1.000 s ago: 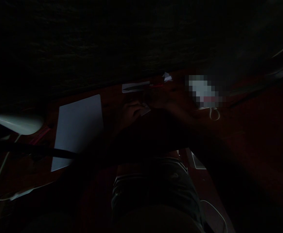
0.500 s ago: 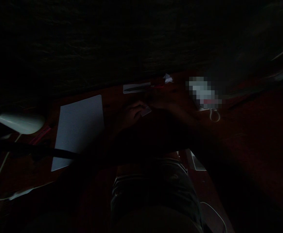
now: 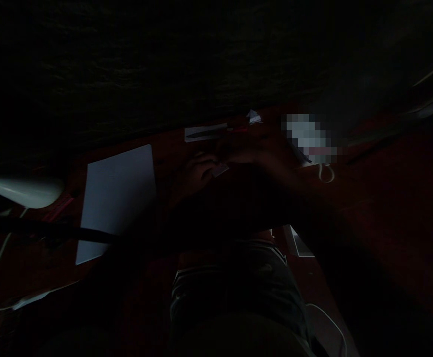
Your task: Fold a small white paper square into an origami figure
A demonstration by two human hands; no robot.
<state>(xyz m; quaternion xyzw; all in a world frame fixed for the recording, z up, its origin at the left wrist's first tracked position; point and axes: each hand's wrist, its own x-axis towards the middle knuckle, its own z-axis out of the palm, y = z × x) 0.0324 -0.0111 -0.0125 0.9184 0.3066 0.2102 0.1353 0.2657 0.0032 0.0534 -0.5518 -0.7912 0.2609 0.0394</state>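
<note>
The scene is very dark. My left hand [image 3: 197, 172] is closed, its fingers on a small pale piece of paper [image 3: 221, 170] just above the reddish surface. From the right, my right hand [image 3: 246, 154] reaches in, its fingertips close to the left fingers and the paper's upper edge. Shadow hides the right fingers, so I cannot tell whether they grip the paper. Just beyond both hands, a dark long-bladed tool with a red end [image 3: 235, 130] lies across a white paper strip [image 3: 192, 134].
A large white sheet [image 3: 118, 193] lies left, crossed by a dark band. Further left are a white lamp-like object [image 3: 27, 191] with a cable and a red item [image 3: 58, 207]. Crumpled paper [image 3: 254, 117] lies at the back. A blurred-out pale object [image 3: 307, 136] with a loop sits right.
The whole view has shifted slightly, so things sit a little further left and up. My right hand has come closer over the left fingers. The small paper stays at my left hand.
</note>
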